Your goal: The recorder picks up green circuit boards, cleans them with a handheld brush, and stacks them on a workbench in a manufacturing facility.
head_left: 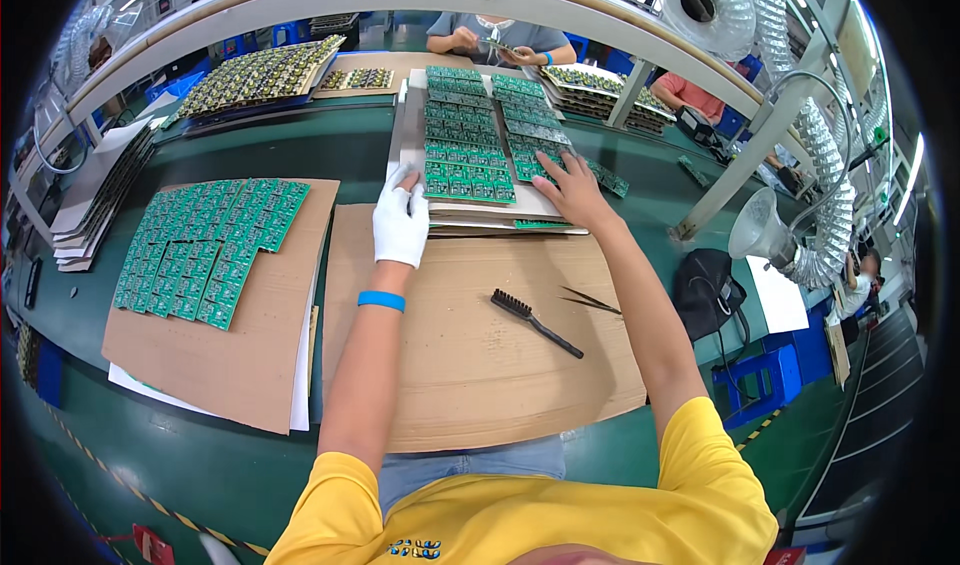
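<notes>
A cardboard-backed stack carries two columns of green circuit board panels (468, 135) in front of me. My left hand (402, 220), in a white glove with bare fingertips, rests against the stack's left edge beside the nearest panel. Its fingers point forward, somewhat apart, holding nothing I can see. My bare right hand (578, 193) lies with spread fingers on the near end of the right column of panels (528, 125). A loose narrow board strip (607, 178) sits just right of that hand. Another green panel (540, 224) peeks out under the top cardboard.
A cardboard sheet (450, 365) before me holds a black brush (535, 322) and tweezers (592, 300). More panels (205, 245) lie on cardboard at left. A black bag (707, 293) and a fume hose funnel (762, 230) are at right. A co-worker handles a board across the bench.
</notes>
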### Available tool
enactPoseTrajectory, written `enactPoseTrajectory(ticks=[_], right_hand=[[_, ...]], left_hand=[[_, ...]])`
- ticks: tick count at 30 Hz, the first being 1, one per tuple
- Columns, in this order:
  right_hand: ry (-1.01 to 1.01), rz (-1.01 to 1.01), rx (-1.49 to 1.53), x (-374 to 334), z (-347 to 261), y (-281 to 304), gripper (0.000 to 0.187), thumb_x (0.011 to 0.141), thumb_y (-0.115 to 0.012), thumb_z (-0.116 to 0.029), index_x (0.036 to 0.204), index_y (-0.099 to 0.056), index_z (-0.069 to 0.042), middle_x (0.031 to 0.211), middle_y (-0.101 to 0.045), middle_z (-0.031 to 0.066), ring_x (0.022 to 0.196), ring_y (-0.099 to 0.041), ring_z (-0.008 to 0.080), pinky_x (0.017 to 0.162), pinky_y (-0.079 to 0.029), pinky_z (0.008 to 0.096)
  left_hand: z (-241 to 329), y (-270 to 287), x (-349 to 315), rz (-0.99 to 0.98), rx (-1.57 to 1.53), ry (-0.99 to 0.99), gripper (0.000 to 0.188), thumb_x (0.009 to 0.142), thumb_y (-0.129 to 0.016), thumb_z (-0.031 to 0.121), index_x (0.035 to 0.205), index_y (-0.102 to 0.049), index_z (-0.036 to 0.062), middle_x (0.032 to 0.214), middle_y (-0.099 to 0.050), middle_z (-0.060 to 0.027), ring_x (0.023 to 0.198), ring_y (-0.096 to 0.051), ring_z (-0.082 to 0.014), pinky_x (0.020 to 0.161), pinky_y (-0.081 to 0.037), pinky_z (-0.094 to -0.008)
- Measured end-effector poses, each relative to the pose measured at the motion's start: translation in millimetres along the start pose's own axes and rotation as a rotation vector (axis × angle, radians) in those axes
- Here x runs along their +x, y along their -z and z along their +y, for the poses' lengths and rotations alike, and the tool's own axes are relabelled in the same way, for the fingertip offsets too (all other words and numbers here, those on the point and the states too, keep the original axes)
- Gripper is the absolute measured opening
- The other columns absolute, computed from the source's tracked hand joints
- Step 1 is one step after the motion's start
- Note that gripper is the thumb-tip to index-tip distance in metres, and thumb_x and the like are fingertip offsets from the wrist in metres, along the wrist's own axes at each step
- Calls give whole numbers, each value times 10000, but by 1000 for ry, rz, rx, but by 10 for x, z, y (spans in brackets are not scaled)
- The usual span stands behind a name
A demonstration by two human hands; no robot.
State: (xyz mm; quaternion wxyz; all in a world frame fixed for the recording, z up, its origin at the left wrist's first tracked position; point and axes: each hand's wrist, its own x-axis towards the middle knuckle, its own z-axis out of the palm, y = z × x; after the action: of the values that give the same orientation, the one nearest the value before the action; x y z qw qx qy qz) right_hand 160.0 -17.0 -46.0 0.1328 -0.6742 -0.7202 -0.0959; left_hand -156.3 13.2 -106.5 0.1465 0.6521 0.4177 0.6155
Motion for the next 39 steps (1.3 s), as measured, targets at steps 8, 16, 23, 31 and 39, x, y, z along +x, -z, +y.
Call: enactPoseTrajectory(ticks=[8, 16, 23, 31, 39], right_hand=[[-12, -21, 25, 124, -10, -1, 631, 1032, -419, -627, 1557, -445, -276, 1590, -379, 250, 1444, -332, 525, 1201, -275, 575], [-423, 270, 353, 454, 1447, -296, 546, 1045, -457, -511, 1510, -504, -229, 1513, -488, 242, 1403, -421, 468, 1174, -303, 555], [-313, -6, -195, 155, 1668, -702, 555, 1035, -470, -496, 1474, -542, -165, 1344, -633, 244, 1304, -525, 475, 1117, -381, 546], [-472, 471, 415, -311, 1973, -391, 574, 1063, -462, -470, 1467, -549, -72, 1195, -709, 212, 1171, -630, 343, 996, -479, 412], [33, 397, 1084, -1416, -687, 723, 602, 1055, -531, -358, 1536, -421, -13, 1464, -483, 166, 1425, -402, 240, 1207, -262, 373]], left_hand=[[53, 25, -1, -6, -83, 50, 245, 983, -603, 54, 1200, -702, 0, 1344, -656, -185, 1308, -592, -317, 1091, -459, -358], [116, -53, 49, -41, -48, 16, 245, 988, -595, 38, 1208, -692, -9, 1378, -634, -182, 1308, -593, -309, 1090, -460, -357], [30, 25, 21, -22, -23, -43, 242, 974, -607, 24, 1198, -673, -39, 1386, -610, -193, 1244, -619, -330, 1043, -498, -382], [334, -44, 84, 153, 211, -275, 289, 922, -660, 9, 1201, -633, -58, 1283, -620, -190, 1160, -633, -331, 1039, -496, -389], [741, 398, 13, 114, -129, -211, 548, 870, -732, 52, 1367, -523, -47, 1365, -570, -162, 1315, -531, -280, 1122, -421, -398]])
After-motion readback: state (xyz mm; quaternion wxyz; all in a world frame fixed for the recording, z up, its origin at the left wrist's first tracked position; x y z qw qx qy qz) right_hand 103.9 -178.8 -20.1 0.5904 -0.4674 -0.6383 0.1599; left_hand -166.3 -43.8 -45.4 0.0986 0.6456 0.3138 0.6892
